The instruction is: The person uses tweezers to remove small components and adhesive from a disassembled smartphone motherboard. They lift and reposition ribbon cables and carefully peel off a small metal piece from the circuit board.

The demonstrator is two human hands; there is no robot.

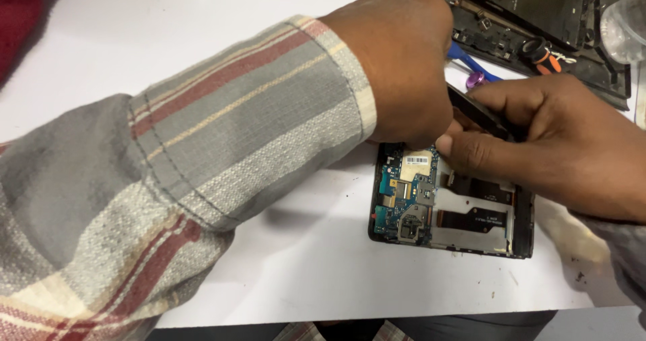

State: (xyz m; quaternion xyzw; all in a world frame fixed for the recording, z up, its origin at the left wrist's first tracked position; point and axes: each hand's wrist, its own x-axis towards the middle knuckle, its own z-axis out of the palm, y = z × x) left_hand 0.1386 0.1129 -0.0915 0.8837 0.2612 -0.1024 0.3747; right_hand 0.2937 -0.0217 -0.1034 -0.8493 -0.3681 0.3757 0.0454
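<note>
An opened phone [451, 206] lies flat on the white table [323, 274], its blue circuit board and flex cables exposed. My left hand [404, 65], in a grey and red striped sleeve, reaches across and presses down at the phone's upper left corner, fingers curled and hidden. My right hand [565, 139] comes in from the right, holding a thin black tool [478, 112] whose tip points at the top of the board. The thumb rests at the board's upper edge.
A dark tray [605, 78] with parts sits at the back right, with a black and orange tool [545, 53], a blue tool [471, 61] and a small purple knob [475, 80] beside it. A clear round container [626, 24] stands at the top right. The table's front edge runs near my body.
</note>
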